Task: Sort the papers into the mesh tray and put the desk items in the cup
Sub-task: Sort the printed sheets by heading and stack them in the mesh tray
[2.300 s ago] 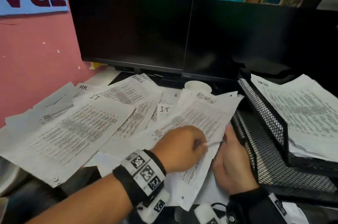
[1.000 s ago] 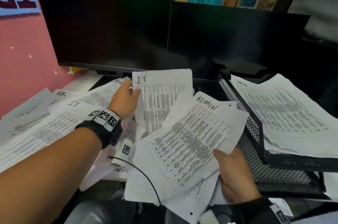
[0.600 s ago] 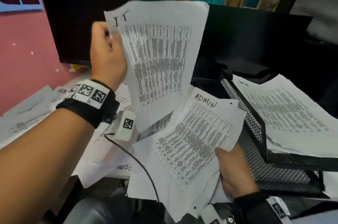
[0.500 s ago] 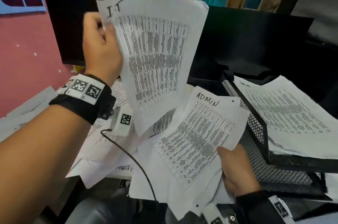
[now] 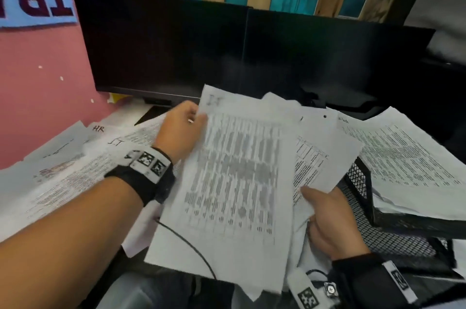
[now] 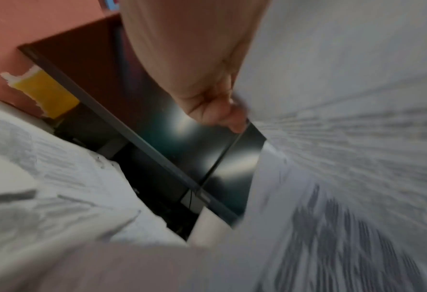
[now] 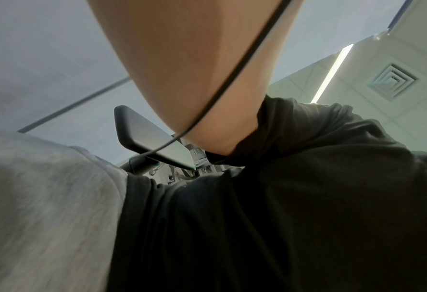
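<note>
IT sheet (image 5: pixel 232 172), raised half a second ago, now lowered over the stack.
Left hand (image 5: pixel 181 129) pinches its top-left corner; right hand (image 5: pixel 332 220) grips the underlying papers (image 5: pixel 320 147) at their lower edge, thumb on top. Mesh tray (image 5: pixel 363 197) sits just right of the right hand, holding papers.

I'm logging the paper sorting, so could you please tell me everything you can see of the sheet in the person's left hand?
The IT sheet is white printer paper, slightly crumpled, covered in dense columns of print that motion blurs. A handwritten mark, seemingly "IT", sits at its top-left corner. The left hand pinches its upper-left edge. It slopes over the stack of sheets gripped by the right hand, covering most of it, left of the mesh tray.
</note>
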The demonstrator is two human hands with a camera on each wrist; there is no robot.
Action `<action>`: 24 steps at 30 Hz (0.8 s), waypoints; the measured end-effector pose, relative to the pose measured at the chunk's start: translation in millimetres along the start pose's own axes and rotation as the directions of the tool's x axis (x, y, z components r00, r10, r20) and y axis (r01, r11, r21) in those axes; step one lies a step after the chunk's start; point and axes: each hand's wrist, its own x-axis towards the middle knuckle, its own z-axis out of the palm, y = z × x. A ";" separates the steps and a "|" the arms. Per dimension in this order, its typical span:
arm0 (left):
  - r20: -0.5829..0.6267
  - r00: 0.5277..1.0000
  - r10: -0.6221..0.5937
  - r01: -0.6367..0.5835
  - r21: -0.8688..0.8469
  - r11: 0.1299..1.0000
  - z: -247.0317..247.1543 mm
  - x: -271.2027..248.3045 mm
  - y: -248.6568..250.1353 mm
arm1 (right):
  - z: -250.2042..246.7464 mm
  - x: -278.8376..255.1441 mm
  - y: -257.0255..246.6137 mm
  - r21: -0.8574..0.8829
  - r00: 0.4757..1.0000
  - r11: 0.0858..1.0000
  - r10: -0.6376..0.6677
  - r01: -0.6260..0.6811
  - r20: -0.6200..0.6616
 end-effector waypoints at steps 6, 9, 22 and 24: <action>0.248 0.962 -0.117 0.127 -0.027 0.991 39.7 -24.4 3.6 | 8.6 -9.6 -10.6 -0.021 0.998 1.000 0.017 -0.015 0.065; 0.187 0.972 -0.145 0.164 -0.091 0.982 47.8 -26.3 5.9 | 7.2 -11.1 -9.9 0.148 0.991 0.984 0.084 -0.099 0.105; 0.327 0.902 -0.283 0.170 0.332 0.928 -2.1 -30.7 -57.8 | -10.1 12.1 24.3 -0.189 0.983 0.970 0.171 -0.155 0.070; 0.297 0.884 -0.361 0.188 0.483 0.855 -21.3 -27.3 -73.8 | -9.1 14.4 25.0 -0.157 0.984 0.976 0.165 -0.153 0.068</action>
